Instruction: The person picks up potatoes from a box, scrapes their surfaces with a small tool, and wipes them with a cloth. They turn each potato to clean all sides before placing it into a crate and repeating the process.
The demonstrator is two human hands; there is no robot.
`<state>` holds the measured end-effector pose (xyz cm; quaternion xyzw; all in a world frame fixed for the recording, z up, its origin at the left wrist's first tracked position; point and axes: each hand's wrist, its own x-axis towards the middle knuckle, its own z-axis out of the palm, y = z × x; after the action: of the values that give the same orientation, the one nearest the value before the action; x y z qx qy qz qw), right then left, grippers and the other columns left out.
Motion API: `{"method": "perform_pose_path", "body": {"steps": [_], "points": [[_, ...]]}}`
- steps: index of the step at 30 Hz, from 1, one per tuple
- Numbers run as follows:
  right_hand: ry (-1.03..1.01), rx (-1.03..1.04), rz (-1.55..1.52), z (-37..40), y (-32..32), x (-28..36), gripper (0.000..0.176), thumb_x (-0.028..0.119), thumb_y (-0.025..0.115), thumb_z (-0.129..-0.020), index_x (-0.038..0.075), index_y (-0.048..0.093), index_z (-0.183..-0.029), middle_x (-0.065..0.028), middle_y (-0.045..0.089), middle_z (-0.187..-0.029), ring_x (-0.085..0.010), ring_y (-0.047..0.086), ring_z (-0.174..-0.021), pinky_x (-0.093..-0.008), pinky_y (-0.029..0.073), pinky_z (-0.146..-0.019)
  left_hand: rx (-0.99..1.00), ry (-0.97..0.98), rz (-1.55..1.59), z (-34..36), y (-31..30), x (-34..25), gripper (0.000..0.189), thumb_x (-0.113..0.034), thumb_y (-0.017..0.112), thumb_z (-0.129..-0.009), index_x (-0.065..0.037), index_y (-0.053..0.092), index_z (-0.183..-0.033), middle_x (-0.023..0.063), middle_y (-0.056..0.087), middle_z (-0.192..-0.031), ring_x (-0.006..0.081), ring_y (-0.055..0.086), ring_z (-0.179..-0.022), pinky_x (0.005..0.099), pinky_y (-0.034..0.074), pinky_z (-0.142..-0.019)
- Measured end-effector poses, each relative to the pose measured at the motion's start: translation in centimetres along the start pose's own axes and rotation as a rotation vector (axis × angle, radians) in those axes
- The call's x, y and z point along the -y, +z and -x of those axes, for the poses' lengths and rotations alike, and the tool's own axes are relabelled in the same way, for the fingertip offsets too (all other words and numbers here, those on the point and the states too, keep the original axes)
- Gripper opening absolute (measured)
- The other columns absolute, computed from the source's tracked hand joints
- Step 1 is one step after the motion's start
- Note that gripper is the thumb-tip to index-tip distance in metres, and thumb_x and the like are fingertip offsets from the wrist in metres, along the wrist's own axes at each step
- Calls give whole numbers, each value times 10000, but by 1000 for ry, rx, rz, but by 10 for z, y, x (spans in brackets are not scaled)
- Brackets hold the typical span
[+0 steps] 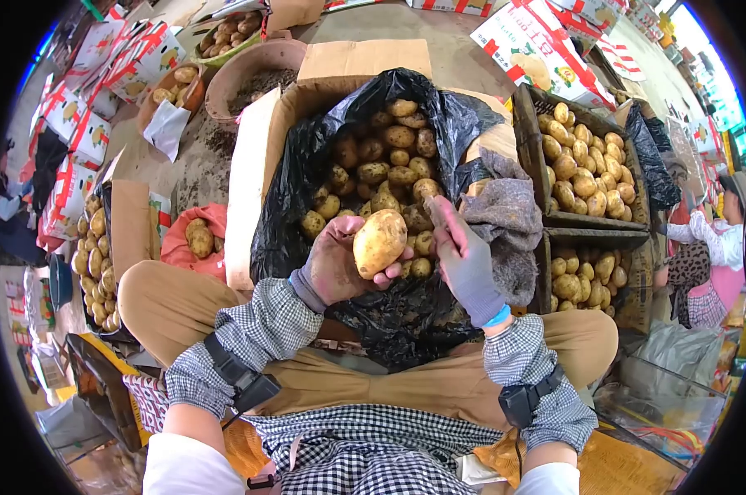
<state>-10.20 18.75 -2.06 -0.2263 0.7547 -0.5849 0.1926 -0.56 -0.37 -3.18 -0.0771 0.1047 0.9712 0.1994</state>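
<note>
A large yellow-brown potato (380, 244) lies in my left hand (340, 260), which wears a dirty glove and has its fingers curled beneath it. Just right of that potato is my right hand (464, 260), gloved in grey, with its fingers extended, apart from the potato, and nothing visible in it. Both hands are above a cardboard box (262, 165) lined with a black plastic bag (286, 210), which holds several potatoes (402, 175). A grey cloth (505, 223) hangs over the box's right side.
Two crates (531, 136) of potatoes stand at the right. On the left are a red bag (175, 247) with potatoes and another potato container. A brown tub (224, 82) and printed cartons (530, 49) are farther back. Another person (724, 247) sits at far right.
</note>
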Motion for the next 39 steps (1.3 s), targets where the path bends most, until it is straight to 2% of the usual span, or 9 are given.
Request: {"method": "perform_pose_path", "body": {"steps": [7, 20, 26, 29, 30, 32, 35, 36, 39], "points": [[170, 188, -347, 8, -6, 22, 542, 136, 454, -975, 118, 240, -1473, -70, 602, -970, -24, 469, -627, -176, 409, -505, -59, 26, 109, 0, -2, -2, 622, -442, 482, -847, -4, 478, -1289, 196, 577, -1151, 283, 548, -818, 334, 450, -682], [151, 177, -377, 10, -11, 25, 552, 148, 478, -961, 82, 245, -1457, -58, 603, -937, -40, 466, -595, -173, 397, -507, -25, 89, -80, 4, 12, 6, 627, -493, 462, -897, -11, 463, -1298, 146, 511, -1302, 268, 604, -819, 329, 485, -629], [-275, -225, 107, -108, -74, 3, 410, 41, 527, -906, 19, 494, -1315, -22, 623, -849, -55, 493, -674, -201, 432, -610, -25, 170, 64, 14, 14, 0, 564, -473, 440, -923, -30, 498, -1268, 150, 584, -1178, 291, 584, -874, 339, 474, -670], [-394, -162, 570, -184, -80, -8, 435, 21, 546, -853, 59, 541, -1286, -82, 635, -1089, -154, 586, -935, -289, 465, -811, -4, 223, 153, 18, 17, -5, 532, -461, 459, -926, -35, 518, -1239, 159, 591, -1147, 284, 589, -866, 332, 487, -656], [-247, -93, 359, -199, -72, 0, 402, 58, 523, -889, 1, 520, -1287, -155, 568, -1261, -227, 542, -1158, -313, 420, -960, 41, 231, 205, 18, 22, -7, 476, -436, 497, -917, -59, 537, -1204, 147, 595, -1111, 269, 588, -848, 310, 490, -627], [-525, -66, 665, -265, -78, -40, 418, 111, 533, -898, 19, 503, -1305, -129, 598, -1105, -203, 574, -965, -302, 443, -794, 181, 243, 319, 7, 7, -7, 409, -431, 540, -896, -106, 563, -1143, 117, 605, -1060, 238, 581, -817, 279, 501, -597], [-1211, -389, 1138, -339, -85, -85, 451, 191, 549, -911, 46, 477, -1332, -89, 643, -871, -168, 622, -676, -285, 479, -545, -92, 350, 287, 5, 19, -7, 423, -489, 509, -892, -112, 618, -1052, 92, 678, -915, 223, 632, -689, 285, 509, -508], [-1014, -380, 1153, -370, -103, -131, 449, 199, 585, -864, 24, 517, -1273, -139, 664, -942, -262, 655, -871, -348, 515, -713, -93, 321, 343, 9, 22, -10, 418, -476, 498, -893, -111, 643, -1033, 97, 691, -912, 265, 662, -758, 333, 536, -568], [-492, -86, 1034, -365, -108, -138, 469, 111, 543, -836, 17, 497, -1293, -140, 618, -1050, -256, 602, -972, -342, 470, -798, -124, 357, 307, 17, 33, -15, 414, -469, 470, -907, -99, 633, -994, 121, 678, -889, 236, 618, -641, 313, 514, -532]]}}
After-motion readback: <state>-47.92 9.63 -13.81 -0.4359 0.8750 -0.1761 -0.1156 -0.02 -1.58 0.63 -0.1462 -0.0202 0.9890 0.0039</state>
